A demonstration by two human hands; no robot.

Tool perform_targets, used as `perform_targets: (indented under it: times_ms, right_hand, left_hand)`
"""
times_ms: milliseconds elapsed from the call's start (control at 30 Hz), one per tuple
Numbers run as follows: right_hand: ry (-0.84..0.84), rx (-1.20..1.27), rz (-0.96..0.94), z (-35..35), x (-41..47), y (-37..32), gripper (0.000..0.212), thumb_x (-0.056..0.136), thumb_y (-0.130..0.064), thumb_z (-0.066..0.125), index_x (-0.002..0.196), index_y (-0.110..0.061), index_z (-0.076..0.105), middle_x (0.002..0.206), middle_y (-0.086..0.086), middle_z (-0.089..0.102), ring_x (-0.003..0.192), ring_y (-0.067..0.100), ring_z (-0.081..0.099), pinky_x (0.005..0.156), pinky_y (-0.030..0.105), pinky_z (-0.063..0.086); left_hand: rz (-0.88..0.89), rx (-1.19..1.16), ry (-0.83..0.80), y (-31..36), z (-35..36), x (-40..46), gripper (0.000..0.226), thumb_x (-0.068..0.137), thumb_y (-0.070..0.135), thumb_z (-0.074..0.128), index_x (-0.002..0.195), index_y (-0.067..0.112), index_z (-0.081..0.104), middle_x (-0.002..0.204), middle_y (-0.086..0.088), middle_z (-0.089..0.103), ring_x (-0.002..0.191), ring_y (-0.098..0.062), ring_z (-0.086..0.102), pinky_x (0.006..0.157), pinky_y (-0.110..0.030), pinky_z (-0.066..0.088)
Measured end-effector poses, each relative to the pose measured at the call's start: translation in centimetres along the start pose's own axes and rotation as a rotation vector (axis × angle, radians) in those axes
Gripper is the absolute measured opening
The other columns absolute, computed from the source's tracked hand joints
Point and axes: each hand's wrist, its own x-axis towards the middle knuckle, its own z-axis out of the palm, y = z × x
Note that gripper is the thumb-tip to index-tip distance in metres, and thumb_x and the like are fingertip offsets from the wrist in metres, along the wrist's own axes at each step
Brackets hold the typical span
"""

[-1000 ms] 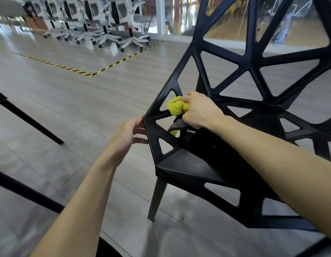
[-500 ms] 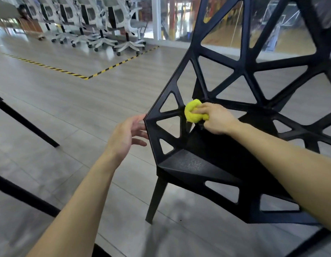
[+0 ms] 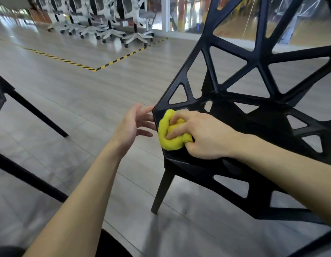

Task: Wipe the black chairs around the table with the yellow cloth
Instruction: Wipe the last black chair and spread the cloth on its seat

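Observation:
A black chair (image 3: pixel 257 58) with a lattice of triangular openings fills the right half of the view. My right hand (image 3: pixel 203 134) grips a bunched yellow cloth (image 3: pixel 170 134) and presses it onto the chair's left front corner, at the seat edge. My left hand (image 3: pixel 133 125) is just left of that corner, fingers spread and relaxed, fingertips touching the chair's outer edge. It holds nothing.
Black legs of another piece of furniture (image 3: pixel 36 112) cross the left side. A row of white office chairs (image 3: pixel 112 19) stands at the back behind yellow-black floor tape (image 3: pixel 98 68). Grey plank floor lies between. Glass walls rise behind the chair.
My right hand has slid the cloth down and to the left, from the inner strut to the chair's front corner. My left hand stays at the chair's edge.

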Motion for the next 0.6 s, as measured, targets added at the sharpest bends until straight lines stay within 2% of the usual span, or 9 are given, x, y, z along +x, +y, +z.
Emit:
perform_targets:
  times_ms: [33, 67, 133, 200, 267, 333, 400, 533, 600]
  right_hand:
    - [-0.04, -0.022, 0.01, -0.8, -0.3, -0.1, 0.056, 0.081, -0.018, 0.051, 0.125, -0.041, 0.076, 0.139, -0.011, 0.055, 0.13, 0.017, 0.054, 0.11, 0.04, 0.047]
    - [-0.007, -0.007, 0.041, -1.4, 0.1, -0.2, 0.057, 0.082, -0.016, 0.052, 0.128, -0.04, 0.075, 0.141, -0.01, 0.057, 0.132, 0.019, 0.054, 0.113, 0.038, 0.045]
    - [0.104, 0.036, 0.101, -1.6, 2.7, -0.7, 0.063, 0.083, -0.018, 0.048, 0.141, -0.034, 0.067, 0.15, -0.001, 0.056, 0.133, 0.03, 0.055, 0.115, 0.044, 0.044]
    - [0.101, -0.014, 0.108, -0.3, 4.2, -1.6, 0.07, 0.08, -0.019, 0.046, 0.147, -0.032, 0.062, 0.16, 0.001, 0.047, 0.135, 0.036, 0.051, 0.114, 0.049, 0.044]
    - [0.034, -0.055, 0.0, 1.2, 2.5, -1.6, 0.069, 0.074, -0.02, 0.045, 0.137, -0.036, 0.07, 0.157, -0.004, 0.05, 0.128, 0.032, 0.053, 0.109, 0.05, 0.047]
    - [-0.107, -0.03, -0.107, 0.9, -1.0, -2.2, 0.063, 0.069, -0.023, 0.043, 0.118, -0.04, 0.08, 0.145, -0.016, 0.061, 0.113, 0.019, 0.057, 0.104, 0.039, 0.05]
    - [-0.163, -0.04, -0.147, 0.3, -1.7, -2.5, 0.063, 0.068, -0.024, 0.041, 0.114, -0.04, 0.082, 0.139, -0.019, 0.065, 0.105, 0.016, 0.055, 0.101, 0.034, 0.049]
    - [0.047, -0.052, 0.035, -0.5, 3.6, -1.4, 0.068, 0.076, -0.011, 0.048, 0.136, -0.033, 0.07, 0.158, -0.005, 0.051, 0.129, 0.031, 0.05, 0.113, 0.049, 0.043]
    - [0.026, -0.026, -0.025, 0.7, 2.5, -0.6, 0.071, 0.073, -0.01, 0.047, 0.135, -0.033, 0.072, 0.162, -0.005, 0.048, 0.141, 0.032, 0.046, 0.122, 0.049, 0.037]
  left_hand:
    - [0.009, 0.001, 0.017, 0.0, 0.2, 0.1, 0.058, 0.116, 0.034, 0.019, 0.129, 0.017, 0.073, 0.098, -0.009, 0.076, 0.081, -0.019, 0.07, 0.07, -0.032, 0.056]
    - [0.016, -0.003, 0.038, 0.1, 0.5, 0.1, 0.056, 0.116, 0.033, 0.021, 0.125, 0.016, 0.073, 0.095, -0.008, 0.076, 0.078, -0.018, 0.071, 0.071, -0.033, 0.055]
    - [0.028, -0.006, 0.063, 0.1, 0.6, 0.1, 0.055, 0.115, 0.031, 0.022, 0.114, 0.014, 0.075, 0.091, -0.007, 0.076, 0.075, -0.016, 0.072, 0.071, -0.035, 0.055]
    - [0.02, -0.015, 0.071, 0.0, 0.4, 0.1, 0.058, 0.115, 0.033, 0.021, 0.109, 0.013, 0.076, 0.09, -0.005, 0.079, 0.077, -0.017, 0.073, 0.07, -0.035, 0.056]
    - [-0.01, -0.026, 0.06, -0.1, 0.0, 0.3, 0.063, 0.115, 0.036, 0.018, 0.113, 0.015, 0.077, 0.095, -0.006, 0.08, 0.081, -0.019, 0.072, 0.07, -0.032, 0.056]
    - [-0.02, -0.023, 0.037, -0.1, 0.0, 0.6, 0.065, 0.116, 0.038, 0.016, 0.124, 0.014, 0.075, 0.098, -0.012, 0.079, 0.078, -0.02, 0.07, 0.066, -0.029, 0.055]
    - [-0.016, -0.031, 0.054, 0.0, 0.3, 0.7, 0.064, 0.116, 0.039, 0.016, 0.125, 0.012, 0.074, 0.095, -0.013, 0.078, 0.075, -0.019, 0.069, 0.066, -0.028, 0.055]
    - [0.003, -0.049, 0.099, 0.0, 0.9, 0.5, 0.06, 0.116, 0.036, 0.019, 0.106, 0.015, 0.074, 0.096, -0.005, 0.076, 0.086, -0.016, 0.069, 0.067, -0.025, 0.057]
    - [-0.019, -0.068, 0.121, 0.1, 0.8, 0.6, 0.059, 0.116, 0.036, 0.02, 0.101, 0.02, 0.075, 0.086, 0.003, 0.079, 0.078, -0.011, 0.072, 0.065, -0.023, 0.057]
